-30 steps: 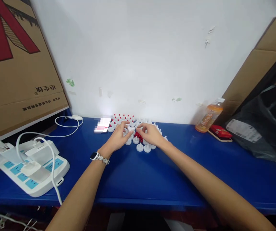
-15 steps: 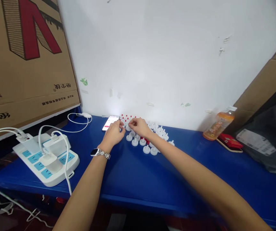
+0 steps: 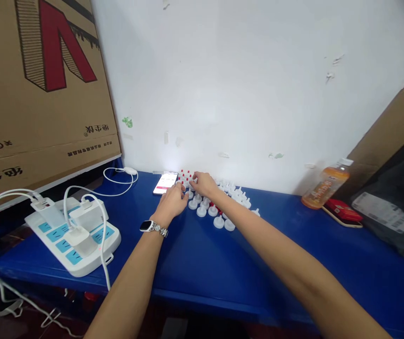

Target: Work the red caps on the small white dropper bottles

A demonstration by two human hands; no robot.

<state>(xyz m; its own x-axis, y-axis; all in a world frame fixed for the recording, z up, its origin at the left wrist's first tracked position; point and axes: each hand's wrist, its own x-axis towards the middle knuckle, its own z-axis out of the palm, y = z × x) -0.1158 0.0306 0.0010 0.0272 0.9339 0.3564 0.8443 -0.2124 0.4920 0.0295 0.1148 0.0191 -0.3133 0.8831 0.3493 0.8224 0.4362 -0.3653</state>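
Several small white round pieces (image 3: 218, 221) lie in a cluster on the blue table (image 3: 202, 263), near the wall. Behind them stands a block of red-tipped pieces (image 3: 186, 175) in rows. My left hand (image 3: 171, 201), with a watch on its wrist, rests with curled fingers at the cluster's left edge. My right hand (image 3: 205, 184) reaches over the cluster, fingertips at the red-tipped rows. The pieces are too small to tell whether either hand holds one.
A phone (image 3: 165, 182) lies left of the pieces. A white power strip (image 3: 82, 245) with chargers and cables sits at the left, under a cardboard box (image 3: 39, 94). An orange drink bottle (image 3: 323, 188), a red packet (image 3: 343, 210) and a black bag (image 3: 392, 207) are at the right.
Both hands have moved from the middle of the cluster to its far left, toward the red-tipped rows. The view has swung to the left.
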